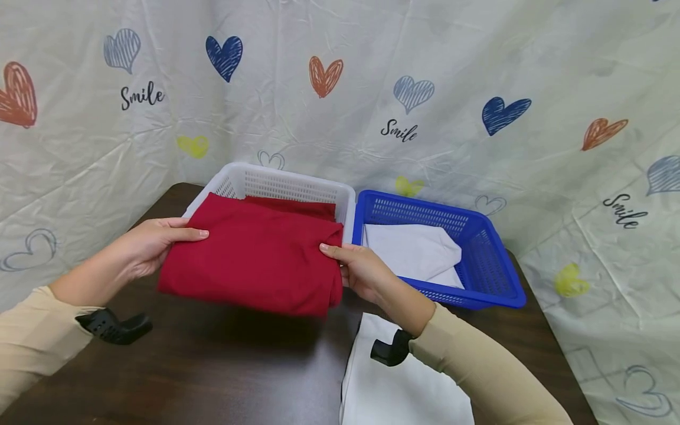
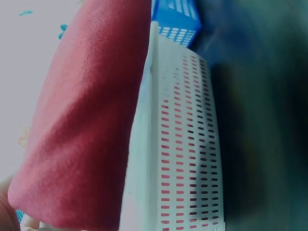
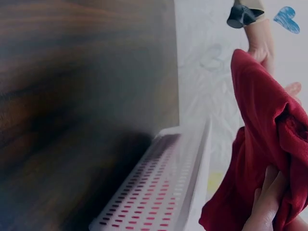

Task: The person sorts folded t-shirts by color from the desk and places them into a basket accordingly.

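Observation:
A folded red cloth [image 1: 255,254] is stretched flat between both hands, above the front of a white basket [image 1: 292,180]. My left hand [image 1: 151,243] pinches its left edge, thumb on top. My right hand [image 1: 366,268] grips the right edge, where the fabric bunches; the right wrist view shows fingers [image 3: 269,199] under the red folds. Behind the held cloth, more red fabric [image 1: 297,206] lies inside the white basket. In the left wrist view, the cloth [image 2: 91,106] hangs beside the basket's slotted wall [image 2: 185,144], hiding most of that hand.
To the right, touching or nearly touching the white basket, stands a blue basket [image 1: 491,260] holding a folded white cloth [image 1: 411,251]. Another white cloth [image 1: 404,389] lies on the dark wooden table [image 1: 228,372], under the right forearm. A heart-printed sheet [image 1: 350,124] hangs behind.

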Action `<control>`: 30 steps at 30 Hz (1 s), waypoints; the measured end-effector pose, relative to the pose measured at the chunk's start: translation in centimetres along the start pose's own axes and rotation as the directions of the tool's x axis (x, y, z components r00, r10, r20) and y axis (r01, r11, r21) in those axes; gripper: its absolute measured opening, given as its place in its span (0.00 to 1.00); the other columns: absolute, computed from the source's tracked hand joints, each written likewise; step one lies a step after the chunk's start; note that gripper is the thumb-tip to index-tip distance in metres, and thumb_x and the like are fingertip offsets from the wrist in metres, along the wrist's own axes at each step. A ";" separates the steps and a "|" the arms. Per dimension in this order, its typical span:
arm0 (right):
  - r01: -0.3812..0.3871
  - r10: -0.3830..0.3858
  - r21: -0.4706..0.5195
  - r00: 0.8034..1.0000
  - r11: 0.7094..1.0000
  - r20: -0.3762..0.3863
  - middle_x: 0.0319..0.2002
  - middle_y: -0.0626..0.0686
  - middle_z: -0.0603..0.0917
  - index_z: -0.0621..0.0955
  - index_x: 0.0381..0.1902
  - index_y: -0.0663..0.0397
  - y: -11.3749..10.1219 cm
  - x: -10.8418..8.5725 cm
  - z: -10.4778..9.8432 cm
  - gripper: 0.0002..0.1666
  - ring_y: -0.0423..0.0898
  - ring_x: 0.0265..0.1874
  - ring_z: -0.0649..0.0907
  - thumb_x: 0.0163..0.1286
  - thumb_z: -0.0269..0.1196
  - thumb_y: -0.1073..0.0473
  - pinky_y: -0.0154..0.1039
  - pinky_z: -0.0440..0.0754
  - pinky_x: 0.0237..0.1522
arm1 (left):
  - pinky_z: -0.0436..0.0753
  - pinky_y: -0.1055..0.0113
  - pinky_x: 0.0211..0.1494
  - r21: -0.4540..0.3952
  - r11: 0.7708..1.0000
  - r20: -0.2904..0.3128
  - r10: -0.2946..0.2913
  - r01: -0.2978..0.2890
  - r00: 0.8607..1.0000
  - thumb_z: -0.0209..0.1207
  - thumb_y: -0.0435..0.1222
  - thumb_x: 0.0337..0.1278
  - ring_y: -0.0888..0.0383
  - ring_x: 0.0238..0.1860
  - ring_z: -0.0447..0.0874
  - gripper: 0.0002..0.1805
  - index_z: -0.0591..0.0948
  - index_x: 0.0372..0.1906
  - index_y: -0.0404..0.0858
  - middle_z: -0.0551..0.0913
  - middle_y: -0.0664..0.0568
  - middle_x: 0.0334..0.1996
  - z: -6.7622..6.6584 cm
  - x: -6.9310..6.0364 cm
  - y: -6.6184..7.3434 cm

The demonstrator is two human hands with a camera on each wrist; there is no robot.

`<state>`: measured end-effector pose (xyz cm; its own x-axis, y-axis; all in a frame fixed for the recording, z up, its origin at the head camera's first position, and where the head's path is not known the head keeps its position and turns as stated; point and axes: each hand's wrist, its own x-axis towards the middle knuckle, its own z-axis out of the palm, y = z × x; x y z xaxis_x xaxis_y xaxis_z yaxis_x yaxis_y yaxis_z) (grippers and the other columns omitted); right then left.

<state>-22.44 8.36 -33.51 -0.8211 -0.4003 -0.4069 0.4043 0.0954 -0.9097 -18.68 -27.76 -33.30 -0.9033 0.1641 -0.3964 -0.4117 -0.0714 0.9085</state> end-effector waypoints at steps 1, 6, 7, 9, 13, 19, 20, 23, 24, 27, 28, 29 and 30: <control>0.003 -0.003 0.002 1.000 1.000 -0.001 0.30 0.42 0.89 0.78 0.59 0.59 -0.1 0.1 0.0 0.22 0.38 0.27 0.89 0.74 0.58 0.52 0.34 0.88 0.40 | 0.90 0.58 0.41 0.004 1.000 -0.002 0.002 -0.002 1.000 0.58 0.39 0.69 0.58 0.35 0.91 0.06 0.85 0.40 0.54 0.89 0.59 0.35 0.0 0.1 0.1; 0.021 -0.021 0.016 1.000 1.000 -0.016 0.30 0.42 0.88 0.77 0.60 0.59 -0.9 0.7 -0.2 0.22 0.38 0.27 0.89 0.74 0.58 0.53 0.33 0.88 0.38 | 0.90 0.60 0.41 0.043 0.999 -0.010 0.012 -0.011 1.000 0.59 0.39 0.68 0.59 0.35 0.91 0.06 0.85 0.39 0.55 0.89 0.61 0.34 0.0 0.7 0.9; 0.022 -0.022 0.017 1.000 1.000 -0.018 0.30 0.42 0.88 0.77 0.61 0.59 -1.1 0.8 -0.3 0.22 0.38 0.27 0.89 0.75 0.58 0.53 0.33 0.88 0.38 | 0.90 0.60 0.41 0.050 0.999 -0.011 0.016 -0.015 1.000 0.59 0.39 0.68 0.59 0.34 0.91 0.07 0.85 0.38 0.56 0.89 0.61 0.33 0.0 0.9 1.1; 0.024 -0.024 0.020 1.000 1.000 -0.019 0.30 0.42 0.88 0.76 0.61 0.59 -1.5 0.9 -0.3 0.22 0.38 0.27 0.89 0.75 0.57 0.54 0.33 0.88 0.37 | 0.90 0.60 0.40 0.060 0.998 -0.014 0.025 -0.024 1.000 0.59 0.39 0.69 0.60 0.34 0.91 0.07 0.85 0.37 0.56 0.89 0.61 0.32 0.1 1.1 1.6; 0.033 -0.033 0.018 0.999 0.999 -0.014 0.31 0.43 0.88 0.75 0.63 0.58 -2.5 1.3 -0.6 0.24 0.39 0.28 0.89 0.75 0.58 0.53 0.33 0.88 0.38 | 0.90 0.61 0.39 0.068 0.997 -0.015 0.043 -0.042 0.999 0.58 0.38 0.69 0.60 0.33 0.90 0.10 0.86 0.35 0.57 0.89 0.61 0.31 0.2 1.6 2.5; 0.024 -0.024 0.011 1.000 1.000 -0.003 0.32 0.43 0.88 0.73 0.65 0.59 -3.9 1.9 -1.0 0.25 0.39 0.28 0.89 0.75 0.57 0.53 0.33 0.88 0.38 | 0.90 0.62 0.38 0.082 0.995 -0.024 0.053 -0.051 0.998 0.59 0.39 0.68 0.61 0.32 0.90 0.09 0.86 0.35 0.58 0.89 0.62 0.31 0.2 2.4 3.8; 0.021 -0.021 0.010 1.000 1.000 -0.004 0.32 0.43 0.88 0.73 0.65 0.59 -4.1 2.1 -1.1 0.25 0.39 0.28 0.89 0.75 0.57 0.53 0.32 0.88 0.38 | 0.90 0.62 0.38 0.084 0.995 -0.025 0.055 -0.053 0.998 0.59 0.39 0.68 0.61 0.32 0.90 0.09 0.85 0.35 0.58 0.89 0.62 0.31 0.2 2.5 3.9; 0.014 -0.014 0.008 1.000 1.000 -0.017 0.32 0.43 0.87 0.73 0.66 0.58 -4.4 2.5 -1.2 0.25 0.39 0.28 0.89 0.75 0.57 0.53 0.32 0.88 0.37 | 0.90 0.63 0.37 0.087 0.994 -0.025 0.063 -0.061 0.998 0.60 0.39 0.67 0.62 0.32 0.90 0.07 0.84 0.37 0.57 0.89 0.62 0.32 0.2 2.9 4.4; 0.010 -0.010 0.006 1.000 1.000 -0.022 0.33 0.43 0.87 0.73 0.66 0.58 -4.5 2.7 -1.3 0.26 0.39 0.28 0.89 0.75 0.57 0.53 0.32 0.88 0.37 | 0.90 0.63 0.37 0.087 0.994 -0.025 0.065 -0.063 0.998 0.60 0.39 0.67 0.62 0.32 0.90 0.07 0.84 0.37 0.57 0.89 0.62 0.32 0.2 3.0 4.5; 0.004 -0.004 0.001 0.999 1.000 -0.033 0.34 0.44 0.87 0.72 0.67 0.57 -4.8 3.1 -1.5 0.27 0.39 0.29 0.89 0.75 0.58 0.52 0.33 0.88 0.39 | 0.90 0.63 0.37 0.086 0.994 -0.024 0.072 -0.069 0.997 0.61 0.39 0.67 0.62 0.32 0.90 0.06 0.84 0.36 0.56 0.89 0.61 0.31 0.2 3.5 4.9; 0.001 -0.001 0.000 0.999 1.000 -0.037 0.35 0.44 0.87 0.72 0.67 0.56 -4.9 3.3 -1.6 0.27 0.39 0.30 0.89 0.75 0.58 0.51 0.34 0.88 0.40 | 0.90 0.63 0.37 0.088 0.993 -0.025 0.076 -0.073 0.997 0.60 0.40 0.67 0.62 0.32 0.90 0.06 0.84 0.36 0.56 0.88 0.62 0.31 0.2 3.6 5.0; -0.001 0.001 -0.001 0.999 1.000 -0.041 0.35 0.44 0.87 0.72 0.68 0.56 -5.0 3.5 -1.7 0.28 0.39 0.30 0.89 0.75 0.58 0.51 0.34 0.88 0.41 | 0.90 0.63 0.37 0.092 0.993 -0.027 0.082 -0.079 0.996 0.61 0.40 0.67 0.62 0.32 0.90 0.06 0.84 0.36 0.56 0.88 0.62 0.31 0.2 3.8 5.1; -0.003 0.003 -0.002 0.999 1.000 -0.046 0.35 0.44 0.87 0.72 0.68 0.55 -5.1 3.6 -1.7 0.28 0.39 0.30 0.89 0.75 0.58 0.51 0.34 0.88 0.41 | 0.90 0.64 0.37 0.092 0.992 -0.030 0.088 -0.085 0.996 0.61 0.40 0.66 0.62 0.32 0.90 0.06 0.84 0.36 0.56 0.88 0.62 0.32 0.2 4.0 5.2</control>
<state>-28.18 7.99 -30.46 -0.8377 -0.3579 -0.4126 0.4056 0.0984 -0.9088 -24.37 -27.26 -30.15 -0.9394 0.1273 -0.3184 -0.3203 0.0059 0.9473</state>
